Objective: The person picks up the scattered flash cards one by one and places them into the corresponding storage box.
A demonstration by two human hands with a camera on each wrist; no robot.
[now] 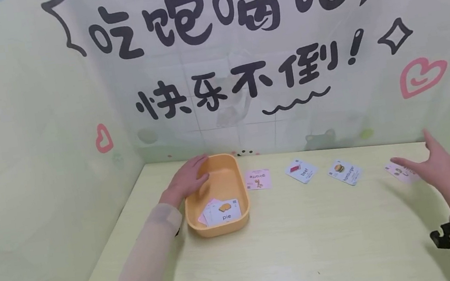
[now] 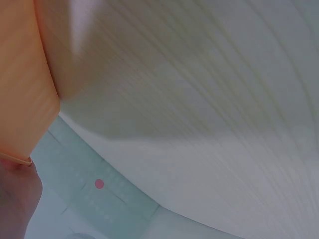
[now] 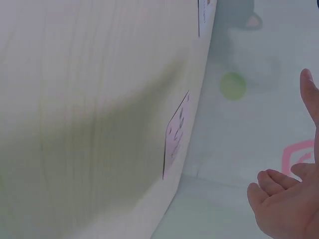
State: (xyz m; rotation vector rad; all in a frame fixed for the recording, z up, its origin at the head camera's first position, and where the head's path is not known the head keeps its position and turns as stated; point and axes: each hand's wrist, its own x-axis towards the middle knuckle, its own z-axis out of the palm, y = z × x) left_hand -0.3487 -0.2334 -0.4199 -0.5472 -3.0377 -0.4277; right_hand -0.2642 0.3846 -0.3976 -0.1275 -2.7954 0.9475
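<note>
My left hand [image 1: 187, 178] rests at the back left rim of an orange plastic tray [image 1: 244, 190], its thumb reaching over the inside. In the left wrist view, part of that hand [image 2: 19, 194] touches the rim, and the tray's outer wall [image 2: 25, 74] shows. Inside the tray lie several cards, with a pie card [image 1: 225, 213] on top. At the far right, my right hand [image 1: 440, 168] hovers over a pink card [image 1: 400, 172], thumb and fingers spread apart and holding nothing. The right wrist view shows a gap between this hand [image 3: 286, 204] and the pink card [image 3: 175, 134].
Right of the tray, a giraffe card [image 1: 258, 180], a beef card [image 1: 301, 171] and a hamburger card [image 1: 345, 172] lie in a row on the pale wooden table [image 1: 308, 244]. Behind them rises a printed wall covering [image 1: 233, 134], which also closes off both sides.
</note>
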